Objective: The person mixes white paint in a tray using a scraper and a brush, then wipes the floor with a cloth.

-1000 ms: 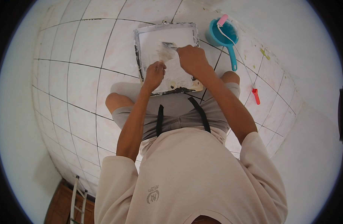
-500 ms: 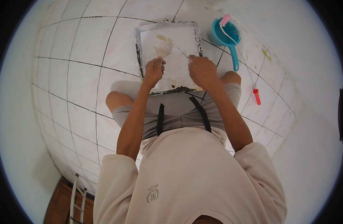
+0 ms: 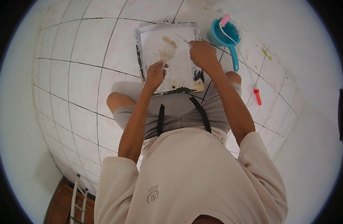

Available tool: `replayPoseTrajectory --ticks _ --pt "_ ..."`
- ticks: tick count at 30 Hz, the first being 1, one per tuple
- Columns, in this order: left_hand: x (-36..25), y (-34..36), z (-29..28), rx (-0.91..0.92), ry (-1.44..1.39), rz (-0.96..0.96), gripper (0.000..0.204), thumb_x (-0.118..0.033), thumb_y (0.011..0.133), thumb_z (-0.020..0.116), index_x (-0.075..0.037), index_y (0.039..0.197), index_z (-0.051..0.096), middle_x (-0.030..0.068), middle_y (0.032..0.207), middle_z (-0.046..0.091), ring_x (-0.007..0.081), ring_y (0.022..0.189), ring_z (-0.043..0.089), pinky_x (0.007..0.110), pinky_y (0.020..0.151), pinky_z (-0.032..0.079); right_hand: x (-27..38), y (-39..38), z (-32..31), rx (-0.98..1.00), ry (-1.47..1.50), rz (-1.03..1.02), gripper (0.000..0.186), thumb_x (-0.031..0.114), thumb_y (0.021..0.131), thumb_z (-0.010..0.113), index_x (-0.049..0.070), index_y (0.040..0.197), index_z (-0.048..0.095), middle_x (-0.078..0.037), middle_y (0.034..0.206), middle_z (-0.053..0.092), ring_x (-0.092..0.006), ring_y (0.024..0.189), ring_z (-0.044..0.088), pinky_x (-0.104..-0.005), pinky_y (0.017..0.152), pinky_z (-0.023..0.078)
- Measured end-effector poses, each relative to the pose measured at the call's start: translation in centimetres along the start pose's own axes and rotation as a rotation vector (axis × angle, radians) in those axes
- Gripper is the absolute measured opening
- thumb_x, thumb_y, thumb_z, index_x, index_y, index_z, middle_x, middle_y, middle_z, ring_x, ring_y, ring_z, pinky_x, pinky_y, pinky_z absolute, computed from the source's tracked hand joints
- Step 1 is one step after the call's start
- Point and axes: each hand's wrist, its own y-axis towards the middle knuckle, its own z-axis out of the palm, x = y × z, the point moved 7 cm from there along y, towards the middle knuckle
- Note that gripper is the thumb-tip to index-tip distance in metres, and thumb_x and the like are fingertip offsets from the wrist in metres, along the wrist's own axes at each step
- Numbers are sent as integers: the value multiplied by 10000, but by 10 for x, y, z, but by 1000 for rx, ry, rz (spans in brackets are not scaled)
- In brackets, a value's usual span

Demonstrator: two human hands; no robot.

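The person's left hand [image 3: 154, 76] is over the near left part of a shallow paint tray [image 3: 138, 52], its grip clasped around the handle of a broad, flat brush [image 3: 167, 49]. The brush lies above the middle of the tray, bristles toward the far side and tilted a little to the right; they are tan, with whitish paint on them. Whether the brush touches the tray's surface cannot be told.

The right hand [image 3: 203, 55] is at the tray's right edge, knuckles up, its grip clenched on a thin tool [image 3: 183, 38]. Only a slim, pale, blurred length of the tool shows, reaching far and left from the fist, apart from the bristles.

The tray sits on the tiled floor [image 3: 85, 41] just beyond the person's bent knees. White paint coats its inside, and dark patches show through along the near edge and near right corner.

Beside the tray on the far right stands a blue dipper [image 3: 234, 59], its handle pointing near. A pink roller [image 3: 224, 20] rests over the dipper's far rim; its white rod runs near and right to a red handle [image 3: 257, 97]. At the near left are a ladder [image 3: 74, 196] and a brown wooden door [image 3: 59, 205].
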Motion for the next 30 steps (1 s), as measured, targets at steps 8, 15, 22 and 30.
replayPoseTrajectory --ticks 8,15,22,30 --pt "2 7 -16 -203 151 67 326 -282 905 570 38 956 601 56 708 568 95 530 504 250 470 393 -15 -36 15 -64 107 151 197 168 853 519 67 1002 598 -190 818 624 -362 793 633 -449 661 509" --pt "-6 0 -11 -183 65 84 324 -234 893 612 69 995 560 102 725 634 135 504 550 271 484 440 6 -75 1 -162 97 109 241 183 870 523 74 1072 593 -182 810 609 -353 763 634 -441 647 511" --pt "-15 -3 -8 -173 263 186 320 -272 920 565 40 851 582 105 668 618 145 524 556 301 510 441 24 -69 5 -47 44 61 273 186 864 548 82 1113 590 -151 789 618 -335 760 626 -433 663 507" --pt "-15 -5 -11 -182 307 252 349 -275 923 551 28 752 573 85 605 568 151 535 533 325 534 429 21 -34 7 -105 105 -58 181 113 816 503 40 882 655 -195 864 640 -356 793 648 -449 698 516"
